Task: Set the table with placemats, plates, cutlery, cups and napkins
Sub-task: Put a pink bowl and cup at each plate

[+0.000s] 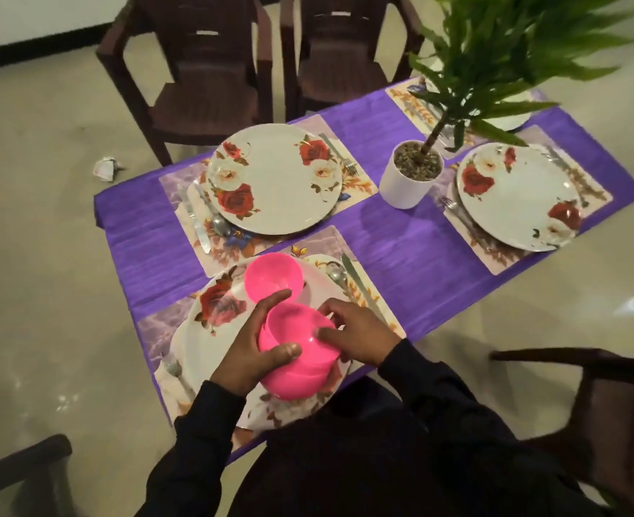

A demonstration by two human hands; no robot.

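Over the near plate (211, 330), her left hand (250, 348) curls round a stack of pink bowls (300, 363) while her right hand (356, 337) pinches its rim, seemingly to free another like the single bowl (272, 278) already set there.

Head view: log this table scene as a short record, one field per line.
surface: purple cloth with placemats
near plate: one pink bowl sits on it
left hand: grips the pink stack from the side, thumb on top
right hand: fingertips on the stack's rim
far plate: bare, fork right, knife and spoon left
right plate: bare, cutlery beside
centre: potted plant
cups, napkins: none seen
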